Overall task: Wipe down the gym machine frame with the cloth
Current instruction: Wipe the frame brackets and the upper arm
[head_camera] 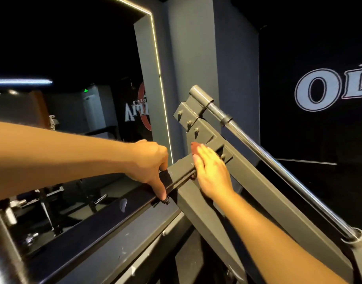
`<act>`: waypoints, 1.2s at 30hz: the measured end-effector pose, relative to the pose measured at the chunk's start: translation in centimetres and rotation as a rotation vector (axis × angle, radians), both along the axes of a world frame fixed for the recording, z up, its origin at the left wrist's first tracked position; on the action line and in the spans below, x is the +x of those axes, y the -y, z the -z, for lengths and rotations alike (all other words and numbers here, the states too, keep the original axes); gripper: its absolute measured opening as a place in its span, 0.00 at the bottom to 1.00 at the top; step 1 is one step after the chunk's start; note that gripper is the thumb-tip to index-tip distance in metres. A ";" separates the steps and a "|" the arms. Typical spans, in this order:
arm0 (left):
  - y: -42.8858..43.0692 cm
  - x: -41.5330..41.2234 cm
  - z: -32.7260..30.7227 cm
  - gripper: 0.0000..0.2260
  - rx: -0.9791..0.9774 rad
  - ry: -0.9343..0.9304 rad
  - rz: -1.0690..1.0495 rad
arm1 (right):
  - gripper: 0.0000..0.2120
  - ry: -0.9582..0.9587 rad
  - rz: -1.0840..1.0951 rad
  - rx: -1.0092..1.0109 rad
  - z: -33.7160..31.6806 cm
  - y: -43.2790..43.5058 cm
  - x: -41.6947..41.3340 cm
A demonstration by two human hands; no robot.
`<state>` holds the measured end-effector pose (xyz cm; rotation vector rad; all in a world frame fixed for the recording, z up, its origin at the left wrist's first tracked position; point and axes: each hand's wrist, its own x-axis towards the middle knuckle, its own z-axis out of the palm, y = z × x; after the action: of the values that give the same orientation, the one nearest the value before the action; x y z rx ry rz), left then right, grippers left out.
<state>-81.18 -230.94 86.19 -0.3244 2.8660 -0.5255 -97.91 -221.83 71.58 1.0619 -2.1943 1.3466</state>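
Head view: grey bolted frame [258, 181], reddish cloth [194, 147] under right hand [213, 173]

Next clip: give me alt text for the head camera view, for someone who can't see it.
A flat right hand presses a reddish cloth against a grey gym machine frame near its bolted bracket, while the left hand grips the frame's horizontal bar. A chrome rod slants alongside.

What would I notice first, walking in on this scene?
Two bare arms fill the foreground: the left hand grips the grey machine frame at centre, while the right hand presses a reddish cloth flat against it. Behind, big white lettering glows on the dark right wall.
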 end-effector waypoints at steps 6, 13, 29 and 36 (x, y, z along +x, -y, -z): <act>0.6 0.5 0.1 0.28 0.071 -0.013 0.028 | 0.25 -0.035 -0.144 -0.114 2.7 -1.4 5.3; 1.9 0.2 0.8 0.32 0.074 -0.122 0.023 | 0.25 -0.228 -0.145 0.022 2.1 -1.9 3.8; 0.1 1.0 0.1 0.26 0.135 -0.022 0.020 | 0.26 -0.193 -0.159 -0.004 2.2 -2.5 3.8; -0.6 1.5 0.0 0.28 0.108 -0.123 -0.014 | 0.23 0.109 0.074 -0.057 -1.4 0.8 -5.8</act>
<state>-79.67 -230.38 86.14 -0.3710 2.9936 -0.3586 -103.73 -222.62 72.99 0.8970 -2.2345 1.4568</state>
